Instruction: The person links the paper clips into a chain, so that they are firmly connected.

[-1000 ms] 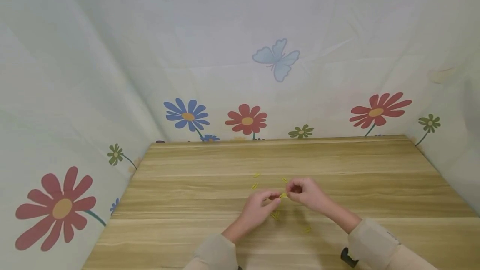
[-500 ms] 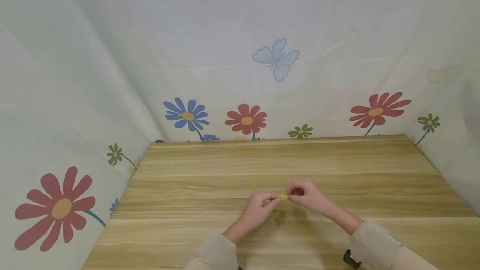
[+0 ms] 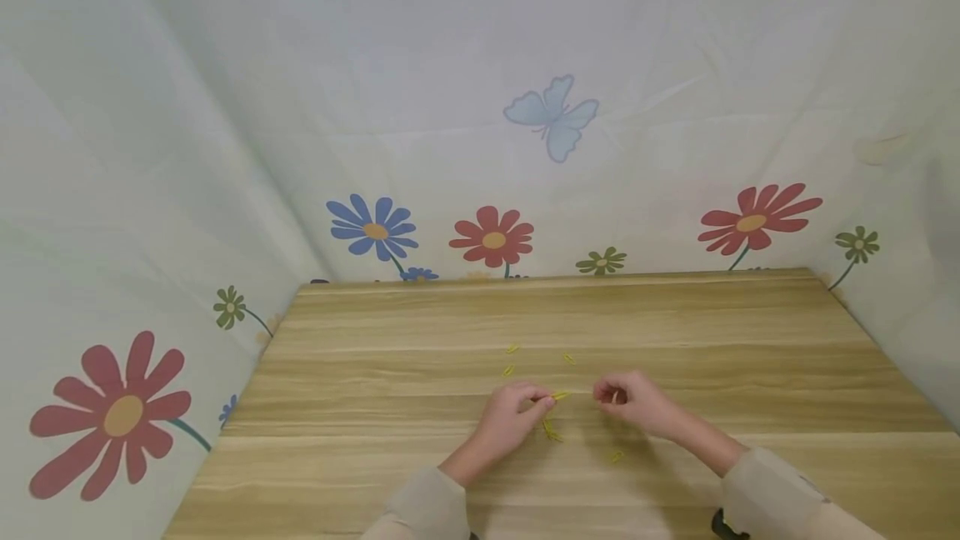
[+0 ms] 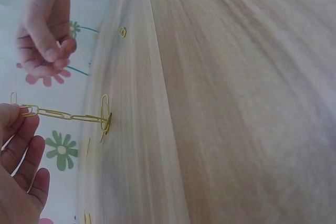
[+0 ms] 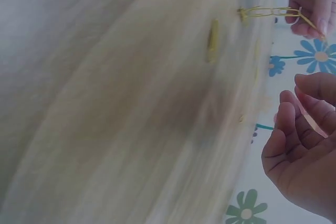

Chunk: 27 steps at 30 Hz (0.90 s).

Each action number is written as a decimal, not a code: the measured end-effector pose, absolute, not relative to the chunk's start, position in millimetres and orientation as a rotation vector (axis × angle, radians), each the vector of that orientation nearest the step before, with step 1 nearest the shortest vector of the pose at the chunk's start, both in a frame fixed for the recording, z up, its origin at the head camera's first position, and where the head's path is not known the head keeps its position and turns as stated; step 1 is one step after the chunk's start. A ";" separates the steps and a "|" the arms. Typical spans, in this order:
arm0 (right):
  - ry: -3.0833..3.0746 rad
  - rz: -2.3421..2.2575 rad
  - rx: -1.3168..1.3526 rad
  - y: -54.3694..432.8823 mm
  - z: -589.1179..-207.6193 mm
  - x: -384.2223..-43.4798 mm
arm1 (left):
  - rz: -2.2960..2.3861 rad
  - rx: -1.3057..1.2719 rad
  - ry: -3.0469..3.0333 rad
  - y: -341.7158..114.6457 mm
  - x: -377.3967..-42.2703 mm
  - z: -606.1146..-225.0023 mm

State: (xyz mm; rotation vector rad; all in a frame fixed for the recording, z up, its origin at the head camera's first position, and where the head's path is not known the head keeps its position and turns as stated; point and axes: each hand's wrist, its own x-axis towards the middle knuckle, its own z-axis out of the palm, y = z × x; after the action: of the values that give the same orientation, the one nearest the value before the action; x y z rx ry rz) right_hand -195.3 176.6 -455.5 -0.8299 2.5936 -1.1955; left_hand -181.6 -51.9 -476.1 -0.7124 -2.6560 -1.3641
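Between thumb and index finger, my left hand [image 3: 512, 417] pinches the top of a chain of linked yellow paper clips [image 4: 58, 114]. The chain slants down until its lower links rest bunched on the table [image 3: 420, 423]. One paper clip [image 3: 561, 396] pokes out past the left fingertips toward the right hand. My right hand [image 3: 639, 403] hovers a short way to the right, apart from the chain. Its fingers are loosely bent, and in the right wrist view nothing shows between thumb and fingers.
Single yellow paper clips lie about: one [image 3: 512, 349] and another [image 3: 508, 371] beyond the left hand, one [image 3: 568, 358] farther back between the hands, and one [image 3: 617, 457] nearer the person. A flower-printed curtain [image 3: 420, 148] borders the table's back and sides.
My right hand has let go of the paper clip at the chain's top and drawn back to the right. The left hand has shifted slightly left, still holding the chain.
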 end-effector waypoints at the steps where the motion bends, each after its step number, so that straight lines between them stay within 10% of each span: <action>1: 2.601 -1.177 -0.831 178.4 -457.5 -194.8 | -1.364 -0.716 -2.656 -52.4 -181.6 -476.3; 27: 2.764 -0.648 -1.089 187.3 -484.0 -168.9 | -1.327 -0.698 -2.667 -56.2 -182.5 -480.4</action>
State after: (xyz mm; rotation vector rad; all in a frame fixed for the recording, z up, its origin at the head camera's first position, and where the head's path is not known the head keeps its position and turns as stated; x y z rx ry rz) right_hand -168.9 187.3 -484.0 -1.0894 2.7638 -0.6485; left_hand -182.5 -56.2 -480.4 -0.6981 -2.6665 -1.3268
